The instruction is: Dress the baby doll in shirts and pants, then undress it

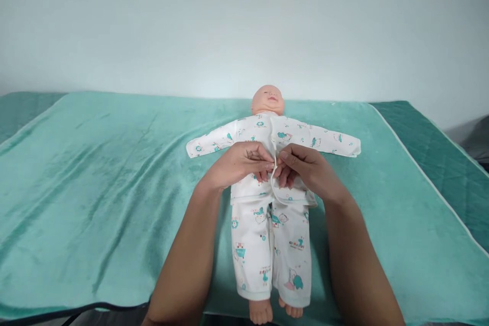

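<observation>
A baby doll [268,99] lies on its back, feet toward me, in a white printed long-sleeved shirt [252,125] and matching trousers [252,249]. Both sleeves stretch out to the sides. At the middle of the chest, my left hand [250,160] pinches one front edge of the shirt between thumb and finger. Close beside it, my right hand [300,165] pinches the other edge, the fingertips nearly meeting at the front opening. Whatever fastener sits between the fingers is too small to make out. Below the hands the shirt's lower edges hang slightly apart.
A light green plush blanket [95,188] with wrinkles on its left side lies under the doll. Darker green quilted cloth [431,158] shows at the right. Behind stands a plain pale wall [244,20]. A dark object [477,140] is partly visible at the right edge.
</observation>
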Tool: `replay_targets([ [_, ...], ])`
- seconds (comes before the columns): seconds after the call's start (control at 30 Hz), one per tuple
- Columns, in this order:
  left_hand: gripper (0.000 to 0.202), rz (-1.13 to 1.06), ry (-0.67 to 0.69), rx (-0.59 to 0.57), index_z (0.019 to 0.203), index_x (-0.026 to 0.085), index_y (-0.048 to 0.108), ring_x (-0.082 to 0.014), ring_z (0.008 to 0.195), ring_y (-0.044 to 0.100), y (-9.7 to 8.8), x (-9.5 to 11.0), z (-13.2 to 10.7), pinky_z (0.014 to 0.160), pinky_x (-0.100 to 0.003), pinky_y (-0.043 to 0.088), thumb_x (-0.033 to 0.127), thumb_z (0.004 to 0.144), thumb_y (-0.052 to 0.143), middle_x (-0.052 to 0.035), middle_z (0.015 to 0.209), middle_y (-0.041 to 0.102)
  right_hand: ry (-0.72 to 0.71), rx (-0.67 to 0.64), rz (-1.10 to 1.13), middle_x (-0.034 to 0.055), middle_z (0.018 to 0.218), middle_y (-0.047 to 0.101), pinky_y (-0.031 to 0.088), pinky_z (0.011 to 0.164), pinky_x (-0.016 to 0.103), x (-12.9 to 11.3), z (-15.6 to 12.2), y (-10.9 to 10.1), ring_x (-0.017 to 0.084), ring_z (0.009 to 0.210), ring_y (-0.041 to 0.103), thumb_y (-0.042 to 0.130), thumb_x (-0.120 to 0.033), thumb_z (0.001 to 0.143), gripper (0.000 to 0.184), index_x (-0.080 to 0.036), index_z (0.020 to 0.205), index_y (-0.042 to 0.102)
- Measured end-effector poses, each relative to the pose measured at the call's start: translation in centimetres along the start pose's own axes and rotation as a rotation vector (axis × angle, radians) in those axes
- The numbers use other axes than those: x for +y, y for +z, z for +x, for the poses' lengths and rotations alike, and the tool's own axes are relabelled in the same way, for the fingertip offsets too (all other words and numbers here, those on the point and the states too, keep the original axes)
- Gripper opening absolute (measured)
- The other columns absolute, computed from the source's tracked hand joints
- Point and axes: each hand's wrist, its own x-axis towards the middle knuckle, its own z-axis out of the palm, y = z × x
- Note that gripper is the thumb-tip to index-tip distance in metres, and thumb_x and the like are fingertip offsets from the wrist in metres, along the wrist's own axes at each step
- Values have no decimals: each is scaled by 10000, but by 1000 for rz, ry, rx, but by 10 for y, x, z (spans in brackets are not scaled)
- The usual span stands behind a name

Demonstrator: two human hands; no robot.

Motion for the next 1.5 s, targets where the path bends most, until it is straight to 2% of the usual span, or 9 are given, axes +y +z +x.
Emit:
replay_targets([
  [0.33,185,110,-29,32,806,148,684,-95,616,653,4,5,-3,584,-212,537,319,812,754,-7,727,688,-4,23,19,14,700,712,497,474,197,2,0,3,116,549,676,578,-490,963,331,-193,821,546],
  [0.6,19,231,-24,77,805,178,621,-80,612,625,11,7,-5,581,-196,514,194,810,629,24,702,669,13,48,-30,36,760,729,493,467,215,1,-1,5,126,557,676,569,-512,958,354,-194,803,552],
  [0.73,59,281,-21,92,812,192,599,-90,615,629,12,5,-5,576,-207,527,150,779,575,34,704,659,5,38,-38,35,770,730,491,469,211,1,-1,5,119,555,671,556,-493,971,342,-194,805,551],
  [1.07,162,61,-17,-24,932,206,536,-91,580,616,6,5,-3,579,-231,548,134,791,568,53,698,639,9,26,-38,23,745,718,487,482,209,-2,-1,7,118,564,663,555,-494,971,331,-198,824,548],
  [1.2,213,27,-43,-79,983,212,499,-100,547,617,4,7,-5,548,-238,533,131,800,573,54,690,643,-45,-37,-36,31,750,721,484,495,213,-2,-5,3,112,562,649,568,-471,971,323,-194,807,590],
  [1.27,198,53,-67,-96,972,213,485,-106,536,625,3,8,-6,511,-226,509,142,812,578,49,684,651,-133,-102,-7,37,741,722,493,496,223,-5,-11,1,115,549,639,594,-441,960,303,-194,786,613],
  [1.33,165,80,-93,-103,923,214,467,-109,533,631,3,8,-6,471,-210,477,175,832,598,36,686,669,-227,-252,35,42,723,724,507,491,227,-8,-18,-1,123,537,643,601,-434,950,280,-199,804,650],
  [1.43,196,100,-135,-131,907,212,468,-122,553,650,3,10,-8,451,-201,465,246,850,652,14,699,703,-443,-763,74,39,748,741,542,564,199,-13,-27,1,130,635,707,645,-416,902,232,-228,780,702],
  [1.5,211,94,-137,-147,979,206,515,-132,574,667,3,10,-8,465,-207,486,291,861,669,5,705,716,-698,-1131,93,17,783,744,556,676,180,-13,-31,7,132,760,735,750,-364,799,188,-254,654,700],
])
